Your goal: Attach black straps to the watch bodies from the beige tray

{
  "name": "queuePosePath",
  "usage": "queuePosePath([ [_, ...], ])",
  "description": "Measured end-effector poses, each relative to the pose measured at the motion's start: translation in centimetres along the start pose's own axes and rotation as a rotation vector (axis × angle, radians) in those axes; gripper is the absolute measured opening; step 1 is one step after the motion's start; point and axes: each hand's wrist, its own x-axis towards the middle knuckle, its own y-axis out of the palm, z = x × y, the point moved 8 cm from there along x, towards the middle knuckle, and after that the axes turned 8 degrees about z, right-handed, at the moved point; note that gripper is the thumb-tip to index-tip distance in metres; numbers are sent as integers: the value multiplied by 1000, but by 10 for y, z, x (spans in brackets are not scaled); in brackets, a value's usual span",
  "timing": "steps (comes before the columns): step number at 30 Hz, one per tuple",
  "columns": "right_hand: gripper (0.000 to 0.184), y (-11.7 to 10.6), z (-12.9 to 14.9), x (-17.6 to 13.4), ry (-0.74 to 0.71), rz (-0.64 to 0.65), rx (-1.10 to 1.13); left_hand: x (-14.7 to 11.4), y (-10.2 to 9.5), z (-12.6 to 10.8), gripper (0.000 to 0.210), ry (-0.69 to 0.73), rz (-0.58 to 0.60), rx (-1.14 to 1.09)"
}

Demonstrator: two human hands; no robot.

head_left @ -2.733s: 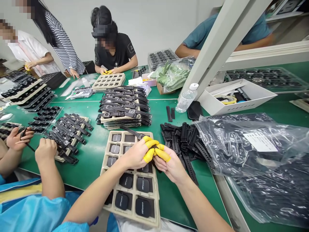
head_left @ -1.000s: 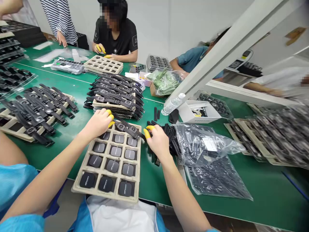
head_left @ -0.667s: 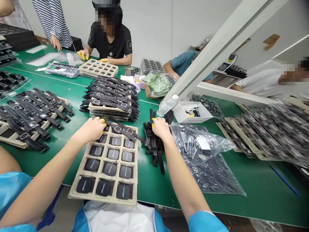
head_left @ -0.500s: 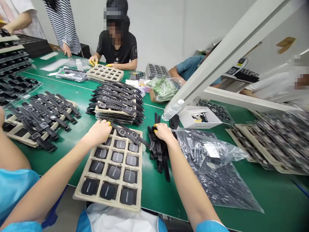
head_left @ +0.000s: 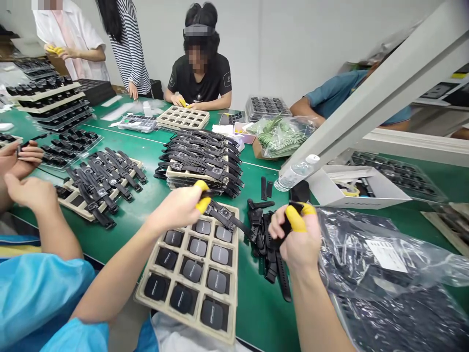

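My left hand (head_left: 179, 208), with yellow finger covers on thumb and forefinger, pinches a small dark watch body (head_left: 207, 194) above the far end of a beige compartment tray (head_left: 234, 313). My right hand (head_left: 300, 239), also in yellow finger covers, is closed on a black watch strap (head_left: 285, 226), largely hidden by the fingers. Below it lies a loose heap of black straps (head_left: 270, 266) on the green table. Strapped smartwatches (head_left: 225, 215) lie across the tray's far row. Square dark watch faces (head_left: 214, 313) sit in the nearer compartments.
Beyond the tray stands a stack of strapped watches (head_left: 200, 156) on trays. A clear bag of straps (head_left: 384, 293), a white box (head_left: 362, 188) and a water bottle (head_left: 296, 173) are at right. A co-worker's hands (head_left: 32, 195) are at left, near another watch tray (head_left: 84, 210).
My left hand has lifted off the tray with a watch body. My right hand has risen from the strap heap, holding a strap. The view has swung left.
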Motion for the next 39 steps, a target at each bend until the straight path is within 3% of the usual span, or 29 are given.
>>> queuePosePath([
  [2,36,28,-17,-19,106,97,176,3,10,-31,24,66,39,-131],
  [5,45,57,-47,-40,260,230,309,14,50,-63,16,186,127,-308],
  [7,42,61,-59,-47,280,264,318,22,77,-70,21,261,136,-442],
  [10,34,58,-63,-50,237,283,259,28,94,-68,29,361,59,-599],
  [15,34,60,-63,-52,248,304,241,24,91,-67,35,462,-6,-578],
  [20,52,63,-62,-51,256,307,326,19,91,-74,39,573,-19,-477],
  [25,47,60,-67,-54,305,294,228,20,96,-73,42,580,-2,-445],
  [39,45,69,-72,-59,472,403,285,17,93,-73,52,651,30,-391],
])
